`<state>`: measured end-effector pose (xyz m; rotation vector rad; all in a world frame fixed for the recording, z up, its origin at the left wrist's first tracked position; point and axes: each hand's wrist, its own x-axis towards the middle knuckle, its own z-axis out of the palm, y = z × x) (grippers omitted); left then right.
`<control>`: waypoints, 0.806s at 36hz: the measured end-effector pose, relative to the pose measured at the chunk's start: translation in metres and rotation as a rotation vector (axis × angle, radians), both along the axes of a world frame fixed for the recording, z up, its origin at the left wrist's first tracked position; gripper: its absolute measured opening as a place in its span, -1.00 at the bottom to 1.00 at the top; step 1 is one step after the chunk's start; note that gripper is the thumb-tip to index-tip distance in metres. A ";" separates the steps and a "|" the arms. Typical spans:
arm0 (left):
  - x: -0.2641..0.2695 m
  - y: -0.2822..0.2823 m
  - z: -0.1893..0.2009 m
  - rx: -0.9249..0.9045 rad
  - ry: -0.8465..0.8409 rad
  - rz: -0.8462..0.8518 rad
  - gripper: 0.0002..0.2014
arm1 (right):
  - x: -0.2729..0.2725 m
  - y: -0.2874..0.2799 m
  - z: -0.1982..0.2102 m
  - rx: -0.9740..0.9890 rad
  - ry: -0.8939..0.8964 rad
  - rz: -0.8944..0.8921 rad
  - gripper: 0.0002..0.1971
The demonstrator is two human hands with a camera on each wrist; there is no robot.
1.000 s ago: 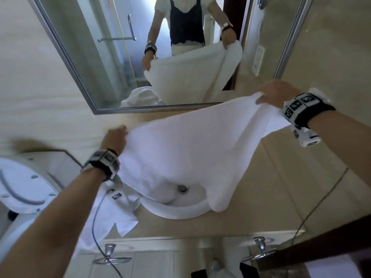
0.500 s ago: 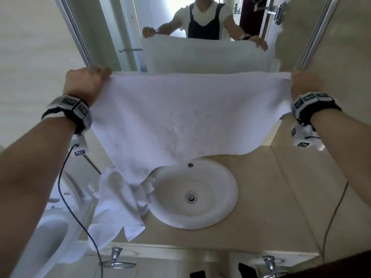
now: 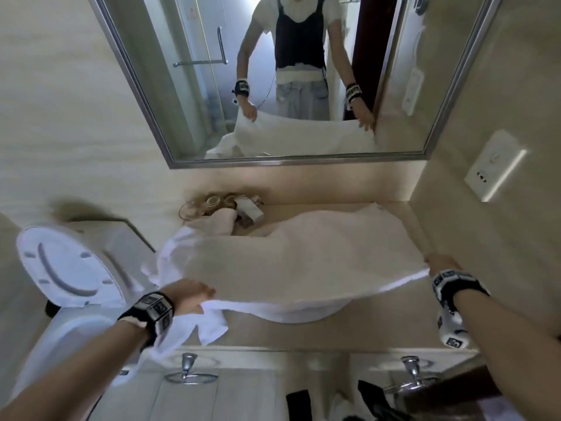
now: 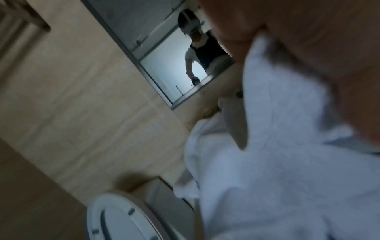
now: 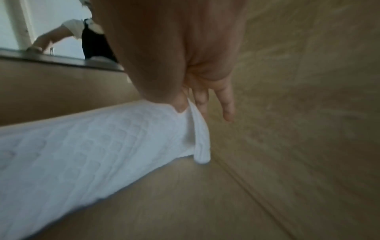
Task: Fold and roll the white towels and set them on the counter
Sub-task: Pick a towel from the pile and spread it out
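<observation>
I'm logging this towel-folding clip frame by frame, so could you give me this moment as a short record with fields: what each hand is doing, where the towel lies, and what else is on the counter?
left hand: grips the near left corner of the white towel
right hand: pinches the near right corner
towel state: spread flat over the sink, not yet folded or rolled
second towel: crumpled at the counter's left front edge
counter: beige; small items at the back left, too blurred to name
nearby: toilet with lid up, on the left
</observation>
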<state>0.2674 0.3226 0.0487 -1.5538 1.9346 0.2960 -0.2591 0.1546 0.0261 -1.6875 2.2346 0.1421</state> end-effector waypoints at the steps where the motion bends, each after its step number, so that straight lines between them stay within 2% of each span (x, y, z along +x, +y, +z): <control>1: -0.001 0.005 -0.008 0.061 -0.027 0.038 -0.70 | 0.000 0.010 -0.005 0.002 -0.013 0.004 -0.66; 4: 0.003 0.016 -0.028 0.169 -0.012 0.173 -0.60 | 0.011 0.034 -0.017 0.066 0.088 0.028 -0.78; 6: 0.005 0.017 -0.033 0.189 0.021 0.274 -0.58 | 0.016 0.049 -0.018 0.202 0.269 0.127 -0.83; 7: 0.004 0.017 -0.034 0.196 0.035 0.319 -0.60 | 0.013 0.054 -0.021 0.252 0.338 0.176 -0.71; 9: 0.002 0.013 -0.035 0.217 0.081 0.379 -0.63 | 0.010 0.058 -0.020 0.342 0.357 0.203 -0.43; 10: 0.002 0.010 -0.035 0.228 0.105 0.395 -0.64 | 0.011 0.059 -0.016 0.376 0.374 0.213 -0.38; 13: -0.001 0.004 -0.032 0.224 0.158 0.426 -0.69 | 0.009 0.059 -0.007 0.312 0.399 0.176 -0.40; 16: -0.002 -0.007 -0.031 0.205 0.238 0.459 -0.75 | 0.009 0.057 -0.002 0.350 0.441 0.208 -0.40; 18: -0.005 -0.015 -0.029 0.242 0.279 0.492 -0.74 | 0.007 0.053 0.003 0.392 0.453 0.260 -0.38; 20: -0.012 -0.022 -0.023 0.288 0.310 0.520 -0.82 | 0.018 0.052 0.012 0.455 0.442 0.276 -0.41; 22: -0.017 -0.030 -0.021 0.265 0.366 0.540 -0.87 | 0.036 0.043 0.019 0.513 0.409 0.302 -0.51; 24: -0.019 -0.044 -0.025 0.199 0.462 0.590 -0.76 | 0.068 0.026 0.010 0.561 0.316 0.336 -0.52; 27: -0.035 -0.063 -0.020 0.169 0.519 0.630 -0.70 | 0.123 -0.020 -0.035 0.535 0.060 0.565 -0.30; 29: -0.050 -0.075 -0.010 0.174 0.484 0.660 -0.62 | 0.180 -0.023 -0.034 0.538 -0.187 0.692 -0.20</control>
